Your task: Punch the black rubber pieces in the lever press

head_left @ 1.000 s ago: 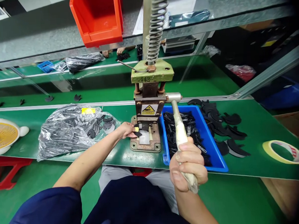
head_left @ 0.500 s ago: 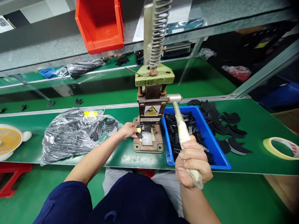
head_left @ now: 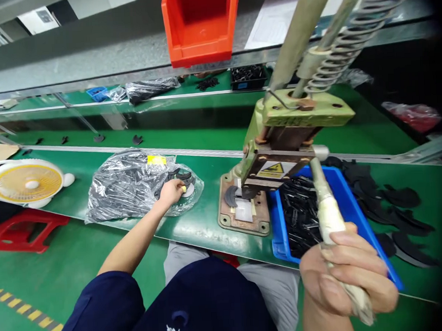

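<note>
My right hand [head_left: 347, 272] is wrapped around the tape-covered lever [head_left: 329, 214] of a green hand press [head_left: 307, 111]. On the press base [head_left: 261, 226], a dark curved piece [head_left: 230, 196] lies at the left of the fixture, below the press head. My left hand [head_left: 172, 191] is at the mouth of a clear plastic bag [head_left: 122, 190], its fingers bent together against the dark curved pieces [head_left: 182, 176] there. A yellow cover shows on one fingertip. Whether a piece is between those fingers is hidden.
Right of the press is a blue bin [head_left: 341, 198] of black parts, with loose curved black pieces [head_left: 396, 200] beyond it. A white and yellow fan [head_left: 29, 181] lies at the left. An orange bin [head_left: 201, 33] sits on the shelf above.
My left hand has moved left from the press base to the bag, and a curved piece now lies on the base. The view has shifted; my right hand still holds the lever.
</note>
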Demonstrator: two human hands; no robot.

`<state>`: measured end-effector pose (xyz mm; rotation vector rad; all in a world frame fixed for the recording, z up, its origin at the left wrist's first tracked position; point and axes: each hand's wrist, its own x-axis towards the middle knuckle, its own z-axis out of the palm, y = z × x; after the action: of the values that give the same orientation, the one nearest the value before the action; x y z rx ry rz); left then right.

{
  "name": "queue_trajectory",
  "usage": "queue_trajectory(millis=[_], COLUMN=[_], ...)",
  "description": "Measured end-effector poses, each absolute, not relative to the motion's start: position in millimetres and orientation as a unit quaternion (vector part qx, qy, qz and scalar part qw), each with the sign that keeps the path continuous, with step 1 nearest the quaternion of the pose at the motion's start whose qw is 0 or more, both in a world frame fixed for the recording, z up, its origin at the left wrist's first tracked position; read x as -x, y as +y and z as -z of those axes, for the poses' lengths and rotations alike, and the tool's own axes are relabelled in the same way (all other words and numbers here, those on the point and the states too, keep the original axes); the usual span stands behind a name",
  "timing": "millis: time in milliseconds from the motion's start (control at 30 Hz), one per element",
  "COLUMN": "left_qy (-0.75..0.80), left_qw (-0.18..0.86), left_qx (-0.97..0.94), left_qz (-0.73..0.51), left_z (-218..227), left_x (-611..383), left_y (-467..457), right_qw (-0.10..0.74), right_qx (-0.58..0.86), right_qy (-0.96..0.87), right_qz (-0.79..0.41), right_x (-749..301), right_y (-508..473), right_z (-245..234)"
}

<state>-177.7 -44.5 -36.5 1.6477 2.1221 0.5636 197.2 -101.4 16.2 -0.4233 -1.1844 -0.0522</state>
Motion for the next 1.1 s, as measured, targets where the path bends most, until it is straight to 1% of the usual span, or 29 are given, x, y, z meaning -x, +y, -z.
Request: queue_trajectory(millis=[100, 233, 367, 467, 567, 733, 800, 933, 1033, 1100], left_qy=[0.709, 0.687, 0.671, 0.673, 0.694, 0.681, 0.681, 0.673, 0.609, 0.557], left_qw=[0.144, 0.100, 0.088, 0.092, 0.120, 0.197, 0.235, 0.353, 0.445, 0.495], left_qx=[-0.680, -0.720, -0.736, -0.734, -0.709, -0.666, -0.620, -0.453, -0.348, -0.311], left_qz=[-0.118, -0.022, 0.030, 0.030, -0.040, -0.232, -0.310, -0.466, -0.557, -0.589], left_z=[37.6, 35.7, 32.7, 36.0, 43.2, 52.6, 54.6, 50.4, 35.6, 22.8], left_x=[174.3, 160.4, 153.7, 154.1, 156.3, 158.2, 158.1, 156.6, 148.0, 136.0], left_y=[-59.3, -62.9, -55.9, -52.5, -54.4, -65.2, -67.3, -64.5, -61.7, -61.1], right_qw=[0.808, 0.802, 0.802, 0.805, 0.800, 0.790, 0.792, 0.797, 0.798, 0.799], right_qx=[0.192, 0.190, 0.187, 0.188, 0.197, 0.209, 0.216, 0.202, 0.218, 0.230], right_qy=[-0.556, -0.565, -0.566, -0.562, -0.566, -0.576, -0.571, -0.568, -0.562, -0.556], right_qz=[0.035, 0.041, 0.038, 0.037, 0.026, 0.030, 0.033, 0.036, 0.022, 0.007], right_x=[-197.6, -198.5, -197.2, -196.4, -196.7, -199.9, -201.3, -202.0, -199.7, -197.5], right_y=[-99.6, -99.5, -99.3, -99.8, -101.7, -103.5, -102.4, -100.6, -104.2, -108.5], right_z=[-17.2, -21.1, -23.5, -23.7, -23.3, -21.2, -19.7, -17.2, -17.8, -19.3])
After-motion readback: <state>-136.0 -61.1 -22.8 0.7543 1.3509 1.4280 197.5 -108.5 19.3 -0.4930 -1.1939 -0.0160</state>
